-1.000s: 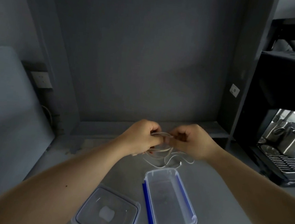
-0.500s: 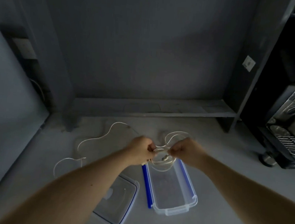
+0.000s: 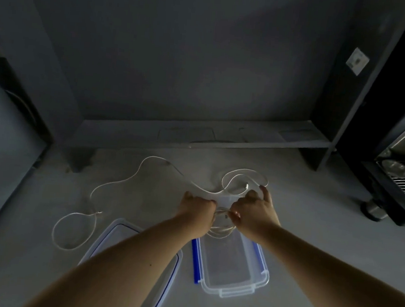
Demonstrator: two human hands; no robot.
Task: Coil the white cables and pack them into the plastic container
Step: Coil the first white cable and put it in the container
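Observation:
A coiled white cable (image 3: 220,230) hangs between my two hands, just over the far end of the clear plastic container (image 3: 232,264) with blue clips. My left hand (image 3: 198,207) is closed on the coil's left side. My right hand (image 3: 252,211) pinches its right side, with two fingers lifted. A second white cable (image 3: 131,179) lies loose on the grey counter, snaking from a loop at the left to loops (image 3: 243,178) beyond my right hand.
The container's clear lid (image 3: 115,233) lies left of it, partly under my left forearm. A low grey shelf (image 3: 198,136) runs along the back wall. A dark appliance with metal parts (image 3: 398,173) stands at the right. The counter's front edge is near the bottom.
The view has tilted down and my hands have lowered the coil toward the container's far end. My right hand's fingers have lifted. The loose cable has come into view.

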